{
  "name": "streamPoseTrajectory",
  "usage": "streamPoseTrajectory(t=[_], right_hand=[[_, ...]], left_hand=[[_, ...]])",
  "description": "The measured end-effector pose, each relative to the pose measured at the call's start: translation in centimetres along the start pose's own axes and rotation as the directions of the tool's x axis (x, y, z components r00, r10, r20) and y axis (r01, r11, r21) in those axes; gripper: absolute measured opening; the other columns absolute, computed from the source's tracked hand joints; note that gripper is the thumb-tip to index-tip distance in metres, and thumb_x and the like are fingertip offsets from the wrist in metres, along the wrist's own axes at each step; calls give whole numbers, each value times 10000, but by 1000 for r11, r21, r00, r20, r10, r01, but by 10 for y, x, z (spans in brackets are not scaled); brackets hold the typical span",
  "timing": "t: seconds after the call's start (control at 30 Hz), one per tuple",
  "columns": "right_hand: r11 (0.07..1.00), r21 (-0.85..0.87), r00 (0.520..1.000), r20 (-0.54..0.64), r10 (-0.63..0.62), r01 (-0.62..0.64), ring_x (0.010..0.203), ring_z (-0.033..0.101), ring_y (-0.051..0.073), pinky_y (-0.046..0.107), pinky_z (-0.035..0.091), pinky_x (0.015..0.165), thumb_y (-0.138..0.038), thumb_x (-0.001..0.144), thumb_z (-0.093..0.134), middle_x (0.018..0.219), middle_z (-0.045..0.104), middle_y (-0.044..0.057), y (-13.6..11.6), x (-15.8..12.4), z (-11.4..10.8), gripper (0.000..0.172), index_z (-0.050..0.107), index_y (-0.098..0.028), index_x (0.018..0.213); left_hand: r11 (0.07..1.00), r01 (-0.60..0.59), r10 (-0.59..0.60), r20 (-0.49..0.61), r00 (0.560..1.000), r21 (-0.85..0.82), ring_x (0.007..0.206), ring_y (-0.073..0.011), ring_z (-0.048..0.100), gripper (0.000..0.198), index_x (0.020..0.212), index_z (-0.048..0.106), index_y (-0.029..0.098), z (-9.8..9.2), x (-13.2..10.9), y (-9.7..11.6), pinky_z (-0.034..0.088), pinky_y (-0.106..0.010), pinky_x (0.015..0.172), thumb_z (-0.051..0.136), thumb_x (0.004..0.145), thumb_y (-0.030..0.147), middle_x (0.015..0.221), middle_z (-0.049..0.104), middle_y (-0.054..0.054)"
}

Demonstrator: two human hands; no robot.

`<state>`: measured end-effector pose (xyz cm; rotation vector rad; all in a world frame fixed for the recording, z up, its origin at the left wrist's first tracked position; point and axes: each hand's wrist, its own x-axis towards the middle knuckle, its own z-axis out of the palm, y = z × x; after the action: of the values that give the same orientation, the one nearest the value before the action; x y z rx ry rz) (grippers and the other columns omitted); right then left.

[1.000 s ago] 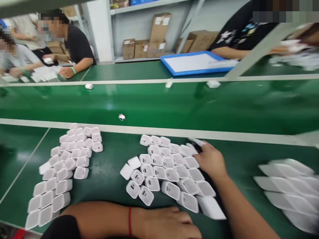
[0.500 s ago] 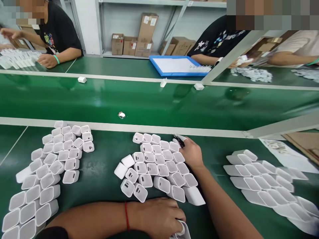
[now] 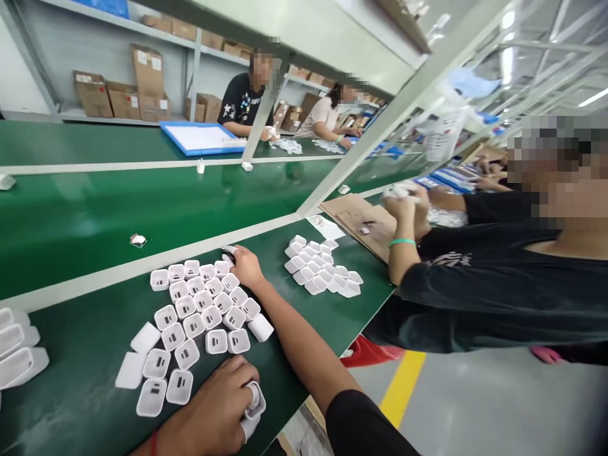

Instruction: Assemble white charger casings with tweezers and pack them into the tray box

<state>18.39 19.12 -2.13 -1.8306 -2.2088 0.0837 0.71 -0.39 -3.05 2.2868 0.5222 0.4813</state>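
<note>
My left hand [image 3: 216,402], with a red string round the wrist, is closed on a white plastic housing [image 3: 260,405] at the table's front edge. White coverings show on its fingertips. My right hand [image 3: 246,266] reaches to the far side of the middle group and is closed round a small black tool [image 3: 229,254], mostly hidden by the fingers. Beside both hands stand several open-topped white housings [image 3: 194,325], with dark slots visible inside. Two housings [image 3: 145,337] at the group's left edge show blank, closed faces.
More housings [image 3: 313,265] stand to the right, and others [image 3: 19,348] at far left. Behind runs a green belt [image 3: 85,221] with a small item [image 3: 138,240] on it. A slanted post [image 3: 351,158] and cardboard [image 3: 356,221] lie right, near a co-worker's arm [image 3: 403,247].
The view has swung right, bringing the neighbouring co-worker and the aisle into sight. My left hand still holds the housing; my right hand still holds the tool at the group's far side.
</note>
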Motion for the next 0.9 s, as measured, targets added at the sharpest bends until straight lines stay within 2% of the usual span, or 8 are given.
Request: streamPoseTrajectory(t=[0.33, 0.63, 0.77, 0.9], right_hand=[[999, 33, 996, 91, 20, -24, 987, 623, 196, 417, 516, 899, -364, 953, 576, 1076, 648, 68, -2, 6, -8, 242, 637, -143, 1028], [989, 87, 988, 111, 111, -121, 981, 629, 196, 417, 533, 884, -365, 952, 581, 1096, 644, 72, -3, 10, -13, 258, 630, -144, 1076], [978, 134, 980, 136, 144, -162, 932, 640, 185, 395, 548, 844, -377, 950, 584, 1055, 652, 66, -1, 25, -15, 268, 630, -141, 1069], [973, 206, 987, 142, 76, -104, 946, 642, 186, 396, 547, 851, -371, 957, 574, 1081, 651, 70, -10, 54, -19, 276, 622, -140, 1101]], left_hand=[[999, 18, -20, -35, 999, -46, 949, -200, 513, 182, 788, 512, 177, -7, 2, 9, 451, -319, 812, 584, 748, 14, 1036, 582, -54], [998, -56, 53, -74, 996, -33, 932, -200, 529, 149, 785, 539, 177, -10, 3, 10, 454, -318, 803, 602, 759, 45, 1009, 585, -71], [999, -47, 45, -64, 997, -20, 949, -205, 531, 119, 779, 551, 174, -8, 3, 6, 445, -319, 813, 634, 750, 93, 1011, 592, -72], [998, -37, 38, -13, 999, 47, 926, -194, 521, 111, 764, 554, 171, -5, 1, 1, 433, -314, 789, 664, 751, 172, 992, 600, -45]])
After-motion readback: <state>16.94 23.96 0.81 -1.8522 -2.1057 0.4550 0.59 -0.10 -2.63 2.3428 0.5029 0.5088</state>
